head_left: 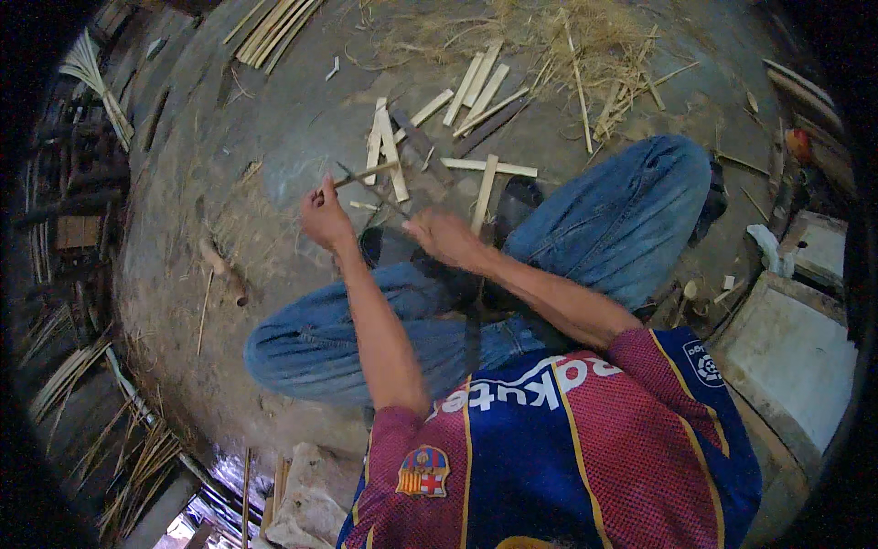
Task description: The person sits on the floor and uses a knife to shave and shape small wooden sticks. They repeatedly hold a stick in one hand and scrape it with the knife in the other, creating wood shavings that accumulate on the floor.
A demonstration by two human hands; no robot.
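My left hand (327,220) is closed on one end of a narrow bamboo strip (377,170), which points to the right over the floor. My right hand (445,240) grips a thin dark knife (373,193); its handle is hidden in the fist. The blade slants up and left and crosses the strip close to my left fingers. Whether blade and strip touch, I cannot tell. Just beyond, pale flat slats (389,137) lie crossed on the ground, with another slat (486,194) in front of my shins.
My bent legs in jeans (613,220) frame the work spot. Fibrous shavings (585,37) are heaped at the far right. A bundle of long strips (274,32) lies at the far left. On the near right stands a wood-framed pale panel (777,348); sticks (69,384) crowd the left side.
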